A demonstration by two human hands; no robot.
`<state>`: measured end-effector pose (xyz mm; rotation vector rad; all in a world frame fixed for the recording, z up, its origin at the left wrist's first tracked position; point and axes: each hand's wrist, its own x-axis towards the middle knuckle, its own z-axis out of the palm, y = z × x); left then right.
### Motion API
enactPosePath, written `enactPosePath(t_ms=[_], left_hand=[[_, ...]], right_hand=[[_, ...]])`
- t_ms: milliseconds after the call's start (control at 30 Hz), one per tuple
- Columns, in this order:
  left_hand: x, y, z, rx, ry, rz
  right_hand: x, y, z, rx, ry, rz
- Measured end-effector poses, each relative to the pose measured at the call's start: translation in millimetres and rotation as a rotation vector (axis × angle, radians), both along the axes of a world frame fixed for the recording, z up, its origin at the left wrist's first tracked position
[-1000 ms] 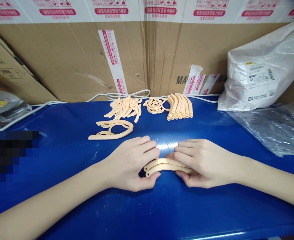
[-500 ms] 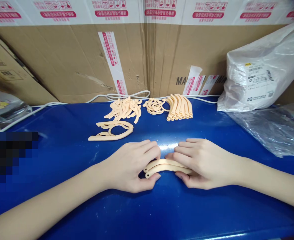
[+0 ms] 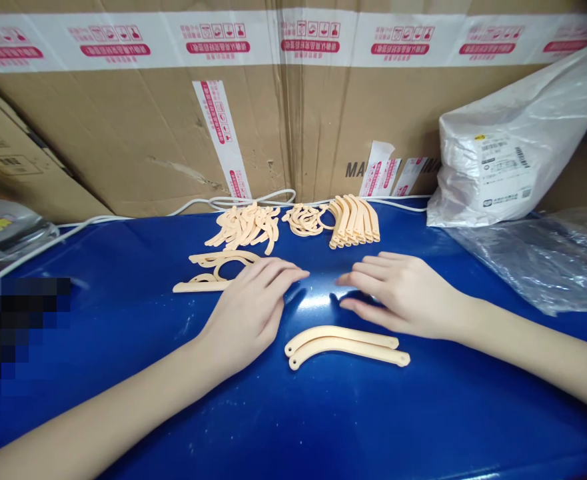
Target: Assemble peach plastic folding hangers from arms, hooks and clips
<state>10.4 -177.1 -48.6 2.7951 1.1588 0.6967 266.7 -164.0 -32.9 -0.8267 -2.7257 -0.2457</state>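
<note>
Two curved beige plastic arms (image 3: 348, 347) with holes at their ends lie side by side on the blue table, untouched. Above and left of them, my left hand (image 3: 256, 307) holds nothing, its fingers stretched toward the middle. It hides part of a folding hanger (image 3: 198, 287) made of similar beige parts. My right hand (image 3: 398, 293) is raised beyond the right half of the two arms, empty, with thumb and fingers apart. Farther back are a pile of short curved pieces (image 3: 246, 225), a heap of thin rings (image 3: 304, 220) and a neat stack of curved arms (image 3: 356, 223).
Cardboard boxes (image 3: 138, 133) wall off the back, with a white cable (image 3: 188, 205) along their foot. A white plastic parcel bag (image 3: 498, 160) and a clear plastic sheet (image 3: 533, 260) sit at right. A transparent bag (image 3: 13, 230) is at far left.
Both hands have let go of the two curved arms and moved away from me toward the back. The left hand now covers part of the folding hanger. The view has tilted slightly.
</note>
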Motion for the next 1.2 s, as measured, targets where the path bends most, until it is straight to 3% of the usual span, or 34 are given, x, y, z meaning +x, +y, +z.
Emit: enactPosePath(t_ms=[133, 267, 533, 700, 1200], left_hand=[[-1, 3, -4.6, -0.001, 0.045, 0.087], [0, 4, -6.5, -0.008, 0.085, 0.092], [1, 3, -4.2, 0.009, 0.131, 0.094], [0, 3, -3.3, -0.015, 0.127, 0.097], [1, 3, -2.9, -0.045, 0.129, 0.096]], right_hand=[[3, 20, 6.6, 0.066, -0.016, -0.109], [1, 46, 15.4, 0.086, -0.039, -0.146], [-30, 91, 27.1, 0.163, -0.131, -0.213], [-42, 101, 23.4, 0.1, -0.194, -0.206], [-42, 113, 15.8, 0.087, -0.163, -0.124]])
